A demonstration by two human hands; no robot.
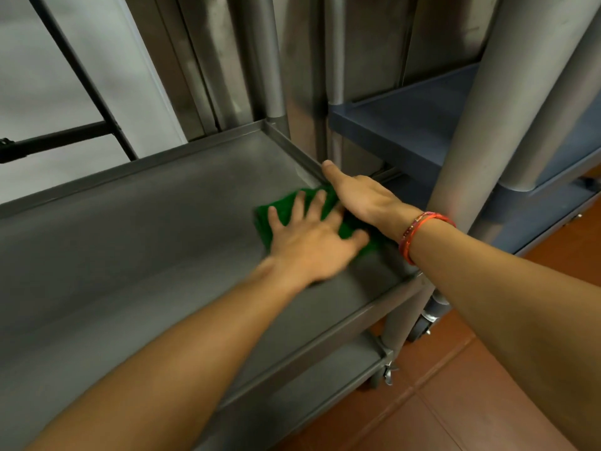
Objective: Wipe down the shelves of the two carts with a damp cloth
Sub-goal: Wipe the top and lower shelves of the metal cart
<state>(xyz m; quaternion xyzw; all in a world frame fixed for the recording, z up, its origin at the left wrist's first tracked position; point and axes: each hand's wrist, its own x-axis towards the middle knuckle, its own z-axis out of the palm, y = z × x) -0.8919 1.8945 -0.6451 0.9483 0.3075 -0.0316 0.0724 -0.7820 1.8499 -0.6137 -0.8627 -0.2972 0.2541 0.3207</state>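
**Item: cart wipe-down, step in hand.**

- **Cloth** (283,206): green, lying flat on the middle shelf (146,229) of the grey metal cart. It sits at the shelf's right end, close to the rear right corner.
- **Progress (judged):** the wiping is on this shelf's right end. The metal shows no plain line between wiped and unwiped, so how much of it is done cannot be told. The lower shelf (325,379) looks yet to be reached, as does the blue cart (406,125) just beside on the right. The task is likely well short of its end.
- **Left hand** (312,242): arm stretched forward across the shelf, palm down on the cloth, fingers spread and straight. Grip released; it presses rather than grasps. Blurred.
- **Right hand** (361,193): forearm reaching in from the right, with a red bracelet (422,232) at the wrist. The hand rests along the shelf's right rim and overlaps the cloth's edge. One digit points straight toward the corner and the others are hidden, so its grip cannot be told.
- **Floor** (487,402): red-brown tile.
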